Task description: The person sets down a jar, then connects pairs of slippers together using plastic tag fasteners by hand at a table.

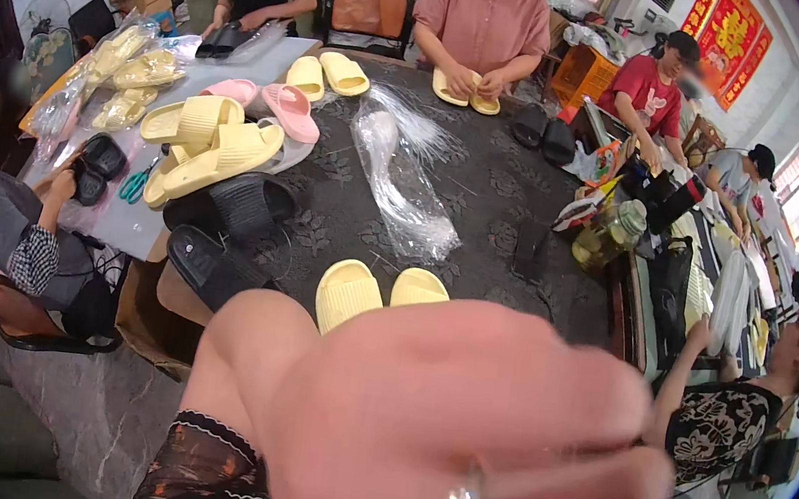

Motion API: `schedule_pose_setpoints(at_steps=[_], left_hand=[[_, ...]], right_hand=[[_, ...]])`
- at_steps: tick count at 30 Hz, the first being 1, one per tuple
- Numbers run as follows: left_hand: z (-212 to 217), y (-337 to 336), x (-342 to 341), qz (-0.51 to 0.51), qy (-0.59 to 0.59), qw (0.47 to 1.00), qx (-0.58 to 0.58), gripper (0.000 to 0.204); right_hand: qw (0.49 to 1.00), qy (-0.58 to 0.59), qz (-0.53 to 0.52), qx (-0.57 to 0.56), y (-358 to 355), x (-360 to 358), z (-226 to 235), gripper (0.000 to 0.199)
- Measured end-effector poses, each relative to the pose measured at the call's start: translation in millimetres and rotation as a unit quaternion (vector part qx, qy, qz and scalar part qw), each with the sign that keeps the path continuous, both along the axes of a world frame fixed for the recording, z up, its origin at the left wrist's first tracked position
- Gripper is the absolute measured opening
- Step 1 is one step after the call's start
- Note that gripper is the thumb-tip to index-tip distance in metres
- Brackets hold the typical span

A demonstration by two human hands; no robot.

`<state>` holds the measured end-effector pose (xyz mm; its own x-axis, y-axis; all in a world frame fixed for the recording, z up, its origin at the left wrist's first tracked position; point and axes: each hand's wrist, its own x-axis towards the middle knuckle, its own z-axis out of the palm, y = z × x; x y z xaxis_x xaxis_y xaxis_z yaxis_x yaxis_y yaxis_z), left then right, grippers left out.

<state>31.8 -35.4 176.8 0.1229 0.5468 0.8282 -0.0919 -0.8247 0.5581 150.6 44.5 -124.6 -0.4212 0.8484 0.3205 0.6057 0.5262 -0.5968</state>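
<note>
Two black slippers (pixel 233 208) lie leftmost on the dark tablecloth (pixel 515 214); rightward, a pale yellow pair (pixel 349 298), long axes pointing away from you, sits beyond your nearer left hand (pixel 467 430), partly hidden. Its fingers curl; whether they grip anything, I cannot tell. Your right hand is out of sight.

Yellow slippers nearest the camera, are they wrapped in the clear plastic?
No, the yellow slippers show bare on the dark cloth, apart from the clear plastic beyond them.
</note>
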Motion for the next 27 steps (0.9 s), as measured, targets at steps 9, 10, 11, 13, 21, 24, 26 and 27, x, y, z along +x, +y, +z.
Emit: schedule_pose_setpoints(at_steps=[9, 10, 11, 13, 21, 24, 26, 27], left_hand=[[-8, 0, -30, -0.013, 0.022, 0.999, -0.027, 0.014], [-6, 4, -18, -0.009, 0.026, 0.999, -0.025, 0.014], [-6, 1, -20, -0.005, 0.03, 0.999, -0.023, 0.014], [-8, -8, -22, 0.016, 0.042, 0.999, -0.021, 0.014], [4, 4, -20, 0.068, 0.077, 0.995, -0.019, 0.014], [6, -4, -20, 0.091, 0.095, 0.991, -0.021, 0.014], [1, 5, -13, 0.082, 0.1, 0.991, -0.029, 0.015], [0, 0, -10, 0.093, 0.105, 0.99, -0.031, 0.015]], right_hand=[[0.999, -0.03, -0.03, -0.026, 2, 9, -15, 0.033], [0.999, -0.033, -0.03, -0.025, 2, 10, -16, 0.033], [0.999, -0.036, -0.031, -0.025, 2, 12, -16, 0.033], [0.999, -0.038, -0.023, -0.027, 1, 9, -17, 0.033], [0.998, -0.041, -0.03, -0.024, -2, 11, -14, 0.033], [1.0, -0.022, -0.019, -0.009, 1, 6, -16, 0.033], [0.999, -0.03, -0.041, -0.015, 1, 14, -21, 0.033], [0.999, -0.03, -0.036, -0.016, 2, 12, -21, 0.033]])
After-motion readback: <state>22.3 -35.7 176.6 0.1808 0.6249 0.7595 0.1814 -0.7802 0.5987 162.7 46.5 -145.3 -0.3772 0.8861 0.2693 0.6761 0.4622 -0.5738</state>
